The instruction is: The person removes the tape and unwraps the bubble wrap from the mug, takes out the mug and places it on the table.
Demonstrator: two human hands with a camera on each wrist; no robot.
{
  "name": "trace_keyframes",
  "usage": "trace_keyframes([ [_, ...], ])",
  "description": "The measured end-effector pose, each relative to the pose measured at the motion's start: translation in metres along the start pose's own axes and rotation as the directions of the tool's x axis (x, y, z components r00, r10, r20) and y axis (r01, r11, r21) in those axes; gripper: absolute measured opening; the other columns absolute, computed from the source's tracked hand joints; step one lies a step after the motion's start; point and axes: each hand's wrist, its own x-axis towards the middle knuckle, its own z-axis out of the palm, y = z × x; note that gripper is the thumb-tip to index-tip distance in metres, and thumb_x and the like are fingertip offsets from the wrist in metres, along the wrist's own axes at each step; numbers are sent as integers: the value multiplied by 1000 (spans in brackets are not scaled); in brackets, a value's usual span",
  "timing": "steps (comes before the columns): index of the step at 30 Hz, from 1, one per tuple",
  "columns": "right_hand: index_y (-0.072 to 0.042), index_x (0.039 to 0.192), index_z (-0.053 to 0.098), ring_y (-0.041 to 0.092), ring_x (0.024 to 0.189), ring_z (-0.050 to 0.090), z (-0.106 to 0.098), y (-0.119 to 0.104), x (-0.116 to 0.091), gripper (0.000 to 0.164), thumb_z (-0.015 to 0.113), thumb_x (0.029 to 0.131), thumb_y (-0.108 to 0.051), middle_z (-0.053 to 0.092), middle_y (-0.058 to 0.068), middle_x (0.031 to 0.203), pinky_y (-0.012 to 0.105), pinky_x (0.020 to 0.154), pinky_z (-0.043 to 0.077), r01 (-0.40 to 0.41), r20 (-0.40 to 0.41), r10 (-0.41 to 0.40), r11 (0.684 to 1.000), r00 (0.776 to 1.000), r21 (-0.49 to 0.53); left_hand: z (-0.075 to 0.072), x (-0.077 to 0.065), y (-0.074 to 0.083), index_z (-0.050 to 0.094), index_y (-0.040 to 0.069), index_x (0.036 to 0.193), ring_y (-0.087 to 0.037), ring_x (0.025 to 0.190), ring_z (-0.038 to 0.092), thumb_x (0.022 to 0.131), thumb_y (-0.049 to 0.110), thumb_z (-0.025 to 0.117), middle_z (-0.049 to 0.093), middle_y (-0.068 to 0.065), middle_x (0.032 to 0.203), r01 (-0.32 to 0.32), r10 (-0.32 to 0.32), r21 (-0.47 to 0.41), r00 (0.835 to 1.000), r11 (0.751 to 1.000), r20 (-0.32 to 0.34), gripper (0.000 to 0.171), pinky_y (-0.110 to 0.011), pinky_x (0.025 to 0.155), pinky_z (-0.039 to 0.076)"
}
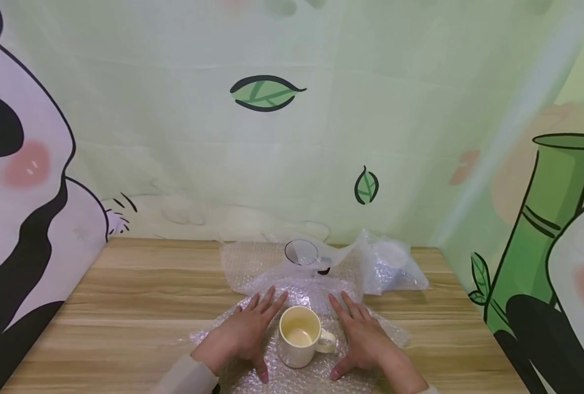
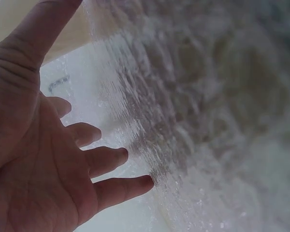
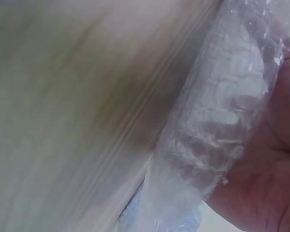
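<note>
A pale yellow mug (image 1: 296, 354) stands upright on a sheet of bubble wrap (image 1: 244, 377), its handle pointing right. My left hand (image 1: 247, 331) lies on the wrap to the left of the mug, fingers spread and pointing forward. On the other side, close to the handle, my right hand (image 1: 363, 339) lies with its fingers spread. In the left wrist view, the fingertips of the left hand (image 2: 43, 154) reach the bubble wrap (image 2: 208, 159). The right wrist view has bubble wrap (image 3: 217, 96) covering part of the right hand (image 3: 266, 188); its fingers are hidden there.
Behind the sheet, a white mug with a dark rim (image 1: 301, 253) sits among more bubble wrap (image 1: 244, 265). A bubble-wrapped bundle (image 1: 392, 265) lies to its right. The wooden table (image 1: 139, 306) ends at a cloth backdrop (image 1: 173, 137) printed with pandas and bamboo.
</note>
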Motion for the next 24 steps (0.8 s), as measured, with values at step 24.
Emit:
trace_keyframes([
  [24,-18,166,22,48,150,29,-3,1,4,157,100,36,-60,23,20,171,75,114,30,4,35,-2,999,999,-37,-5,6,7,12,26,168,-58,152,22,34,46,103,17,-22,172,26,-26,5,998,1000,51,163,-77,113,31],
])
